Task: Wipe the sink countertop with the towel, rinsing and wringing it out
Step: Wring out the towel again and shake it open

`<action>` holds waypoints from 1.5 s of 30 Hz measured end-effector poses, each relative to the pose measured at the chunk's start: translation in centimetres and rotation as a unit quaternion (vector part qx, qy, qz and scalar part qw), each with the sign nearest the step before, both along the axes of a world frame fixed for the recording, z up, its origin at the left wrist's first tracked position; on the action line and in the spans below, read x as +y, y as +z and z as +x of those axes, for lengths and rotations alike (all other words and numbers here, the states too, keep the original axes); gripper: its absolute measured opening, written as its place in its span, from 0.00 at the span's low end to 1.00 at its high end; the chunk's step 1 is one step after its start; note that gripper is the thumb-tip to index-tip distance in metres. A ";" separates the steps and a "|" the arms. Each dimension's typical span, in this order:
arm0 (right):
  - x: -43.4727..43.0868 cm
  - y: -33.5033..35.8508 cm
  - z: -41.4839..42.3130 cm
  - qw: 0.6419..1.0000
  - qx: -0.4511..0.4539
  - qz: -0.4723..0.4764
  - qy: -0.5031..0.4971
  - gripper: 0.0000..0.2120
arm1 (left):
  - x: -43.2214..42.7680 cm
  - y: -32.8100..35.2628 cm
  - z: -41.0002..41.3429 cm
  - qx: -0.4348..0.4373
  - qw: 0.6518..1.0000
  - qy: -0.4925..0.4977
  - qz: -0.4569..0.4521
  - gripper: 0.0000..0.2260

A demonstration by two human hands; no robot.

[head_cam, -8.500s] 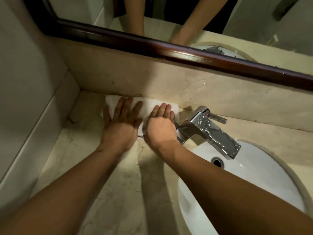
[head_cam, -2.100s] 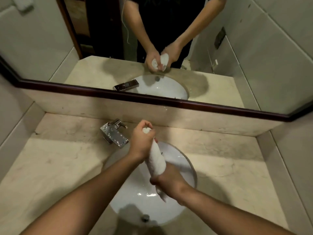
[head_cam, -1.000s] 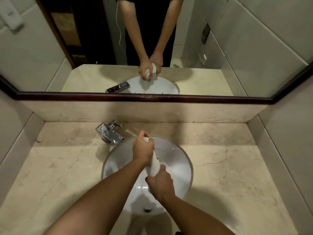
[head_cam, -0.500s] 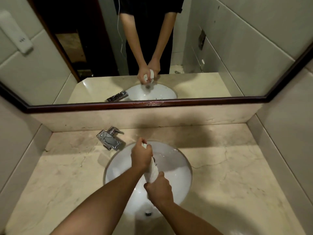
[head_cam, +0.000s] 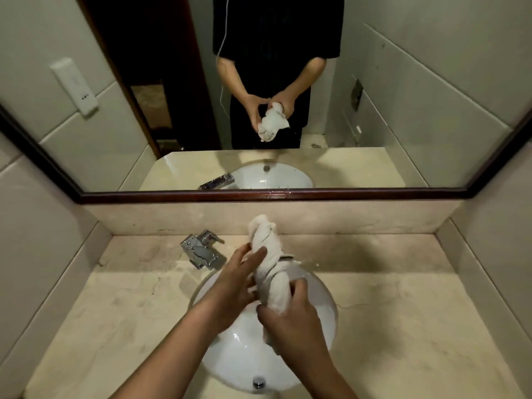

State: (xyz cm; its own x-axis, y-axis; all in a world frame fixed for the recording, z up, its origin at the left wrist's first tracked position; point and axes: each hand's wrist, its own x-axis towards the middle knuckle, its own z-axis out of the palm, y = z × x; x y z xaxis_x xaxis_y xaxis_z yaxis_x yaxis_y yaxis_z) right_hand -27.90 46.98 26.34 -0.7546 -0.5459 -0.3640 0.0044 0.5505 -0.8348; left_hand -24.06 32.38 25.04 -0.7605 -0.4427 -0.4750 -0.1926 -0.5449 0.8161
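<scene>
Beige marble forms the countertop (head_cam: pixel 403 312), which runs between tiled side walls and carries a white oval sink (head_cam: pixel 241 352) set near its middle, with a round metal plug at the front of the bowl. Over the bowl a white towel (head_cam: pixel 269 269), twisted into a thick rope, stands nearly upright, its top end rising toward the back edge of the countertop. Its lower end is gripped in the right hand (head_cam: pixel 290 318), fingers curled round it. Against its middle lies the left hand (head_cam: pixel 236 280), fingers fairly straight and only loosely closed. A chrome tap (head_cam: pixel 201 251) sits at the sink's back left rim. Behind, a dark-framed mirror (head_cam: pixel 273 194) reflects a person in black holding the bunched towel.
</scene>
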 end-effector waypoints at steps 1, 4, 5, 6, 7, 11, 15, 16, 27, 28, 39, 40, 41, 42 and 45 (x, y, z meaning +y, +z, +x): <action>-0.1 0.6 0.9 1.000 0.001 -0.015 0.013 0.19 | 0.1 0.7 0.2 0.006 1.000 0.015 -0.021 0.37; -0.5 1.4 2.9 0.993 -0.051 -0.095 0.043 0.12 | -0.8 2.5 1.4 0.004 0.993 0.098 -0.070 0.33; -0.7 1.8 3.4 0.988 -0.080 -0.126 0.034 0.08 | -1.5 3.1 2.4 0.024 0.992 0.115 -0.048 0.29; -0.9 2.3 3.7 0.983 -0.101 -0.150 0.015 0.04 | -2.3 3.6 3.5 0.057 0.992 0.114 -0.016 0.27; -1.1 3.0 3.8 0.981 -0.106 -0.162 -0.007 0.06 | -3.0 3.9 4.6 0.088 0.990 0.106 0.022 0.26; -2.8 5.5 5.8 0.972 -0.130 -0.192 -0.028 0.11 | -5.8 5.5 9.6 0.134 0.982 0.054 0.121 0.25; -5.8 7.9 8.3 0.971 -0.104 -0.211 -0.030 0.10 | -7.9 5.4 12.2 0.089 0.995 -0.015 0.041 0.37; -6.6 8.3 8.8 0.974 -0.089 -0.206 -0.024 0.10 | -8.3 5.3 12.6 0.068 0.998 -0.009 0.006 0.45; -6.3 8.4 9.4 0.904 -0.274 -0.320 -0.074 0.15 | -11.3 5.6 15.3 0.181 0.948 0.150 0.214 0.20; -6.3 8.2 9.5 0.898 -0.285 -0.328 -0.076 0.15 | -11.5 5.7 15.6 0.190 0.947 0.139 0.216 0.21; -7.5 6.2 10.0 0.933 -0.277 -0.228 -0.007 0.13 | -11.4 4.4 17.7 0.168 0.976 0.108 0.084 0.21; -7.8 5.6 10.2 0.937 -0.269 -0.222 -0.005 0.13 | -11.4 4.6 17.9 0.172 0.975 0.117 0.075 0.20; -8.1 5.2 10.4 0.943 -0.254 -0.217 -0.008 0.13 | -11.5 4.6 18.1 0.177 0.974 0.125 0.070 0.21; -8.5 4.7 10.5 0.946 -0.238 -0.218 -0.016 0.13 | -11.5 4.7 18.3 0.178 0.973 0.132 0.070 0.21; -9.8 4.3 10.8 0.931 -0.246 -0.266 -0.056 0.13 | -11.9 4.2 19.0 0.147 0.975 0.121 0.113 0.23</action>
